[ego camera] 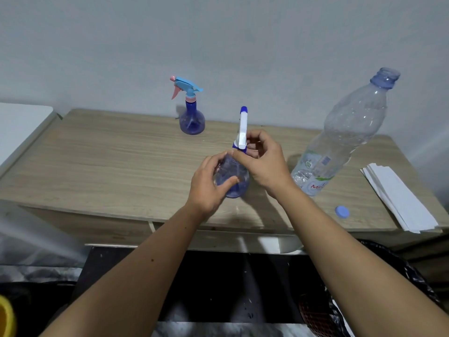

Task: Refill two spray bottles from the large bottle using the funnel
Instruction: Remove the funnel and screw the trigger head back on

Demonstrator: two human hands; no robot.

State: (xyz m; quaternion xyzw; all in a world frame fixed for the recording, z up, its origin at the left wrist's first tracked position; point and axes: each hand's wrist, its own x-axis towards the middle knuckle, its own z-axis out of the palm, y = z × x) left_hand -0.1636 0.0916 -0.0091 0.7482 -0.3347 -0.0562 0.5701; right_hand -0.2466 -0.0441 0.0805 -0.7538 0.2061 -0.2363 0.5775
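While a round blue translucent spray bottle with a light-blue and pink trigger head (pixel 192 117) stands upright toward the back of the pale wood-grain surface (pixel 109 164), the left hand (pixel 209 186) curls around the belly of a second blue spray bottle with a white and blue trigger head (pixel 237 171) nearer the front edge. The right hand (pixel 262 161) pinches that bottle's collar. Just to its right stands a large clear uncapped plastic bottle (pixel 345 135), then a loose blue cap (pixel 342 211) and a stack of white paper sheets (pixel 398 198).
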